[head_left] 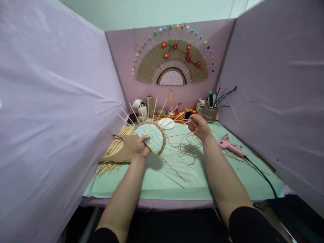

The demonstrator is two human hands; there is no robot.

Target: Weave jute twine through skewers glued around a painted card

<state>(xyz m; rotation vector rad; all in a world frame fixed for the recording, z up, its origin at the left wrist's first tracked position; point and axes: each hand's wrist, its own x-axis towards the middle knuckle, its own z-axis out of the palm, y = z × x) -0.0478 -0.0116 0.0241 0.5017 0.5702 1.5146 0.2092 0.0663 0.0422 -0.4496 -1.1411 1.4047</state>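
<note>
My left hand (143, 147) grips a half-round fan base (151, 135) covered in light blue cloth with a yellow floral pattern, thumb on its front. Brown twine edges its curved rim, and thin bamboo sticks (180, 153) fan out from it; the lowest one is reddish. My right hand (198, 126) is closed in a pinch at the tips of the right-hand sticks. Thin twine (188, 145) appears to run from its fingers down to loose loops on the table. What lies inside the pinch is partly hidden by the fingers.
Cut cardboard (128, 145) lies on a pile of bamboo sticks (105, 168) at left. A pink glue gun (232, 147) with a black cord rests at right. Behind stand a twine spool (150, 105) and a pot (210, 113) with twigs. A finished fan (174, 54) hangs on the back panel.
</note>
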